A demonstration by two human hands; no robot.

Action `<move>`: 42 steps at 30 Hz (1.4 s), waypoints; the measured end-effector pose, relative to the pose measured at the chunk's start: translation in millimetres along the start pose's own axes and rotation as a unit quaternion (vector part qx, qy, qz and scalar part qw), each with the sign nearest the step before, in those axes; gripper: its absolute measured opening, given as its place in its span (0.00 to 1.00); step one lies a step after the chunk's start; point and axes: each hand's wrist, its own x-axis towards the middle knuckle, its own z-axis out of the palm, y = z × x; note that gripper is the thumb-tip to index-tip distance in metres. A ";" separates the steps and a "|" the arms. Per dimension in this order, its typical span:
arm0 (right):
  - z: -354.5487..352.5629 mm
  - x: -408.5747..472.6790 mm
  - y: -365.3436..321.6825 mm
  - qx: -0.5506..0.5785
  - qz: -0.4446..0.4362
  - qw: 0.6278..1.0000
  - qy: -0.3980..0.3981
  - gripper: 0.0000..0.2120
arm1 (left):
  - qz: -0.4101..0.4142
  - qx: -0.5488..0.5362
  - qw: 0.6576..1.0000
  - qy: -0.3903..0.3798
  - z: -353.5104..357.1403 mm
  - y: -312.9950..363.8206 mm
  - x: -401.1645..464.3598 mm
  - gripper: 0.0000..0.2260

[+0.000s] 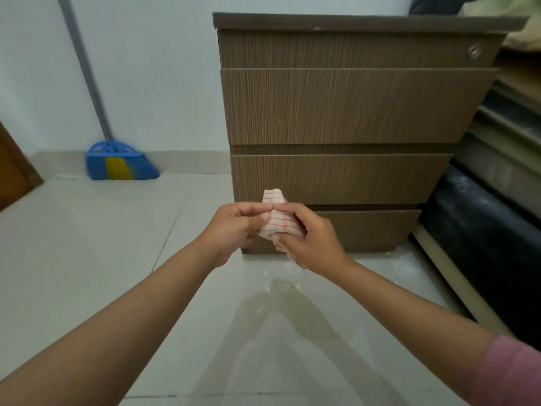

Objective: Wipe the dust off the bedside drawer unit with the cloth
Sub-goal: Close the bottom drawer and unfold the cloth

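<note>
A brown wood-grain bedside drawer unit (345,106) stands on the floor ahead, with several drawer fronts and a round lock at its upper right. In front of its lower drawers I hold a bunched white cloth with red stripes (276,218). My left hand (237,227) pinches the cloth from the left. My right hand (313,238) grips it from the right, with part of the cloth hanging under the palm. The cloth is held just in front of the unit; whether it touches the drawer front I cannot tell.
A blue and yellow broom (120,162) leans against the pale wall at the left. A bed frame with a dark mattress edge (483,230) runs along the right of the unit. A wooden door edge (11,171) shows at far left. Glossy floor tiles (102,244) lie below.
</note>
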 end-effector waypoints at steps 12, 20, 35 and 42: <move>-2.4 -26.3 -34.3 0.201 0.107 0.973 -0.037 0.21 | 0.036 0.058 0.998 -0.006 7.9 23.9 -24.5 0.13; -4.7 -14.4 -48.8 0.363 0.275 0.888 -0.066 0.25 | 0.009 0.066 0.998 -0.011 5.9 46.8 -9.1 0.13; -142.1 79.4 -315.6 0.345 0.379 0.853 0.096 0.22 | -0.111 0.057 0.991 0.048 38.3 317.9 -87.5 0.13; -232.9 111.7 -476.3 0.327 0.418 0.845 0.068 0.23 | -0.135 0.063 0.989 0.023 65.5 474.5 -150.9 0.18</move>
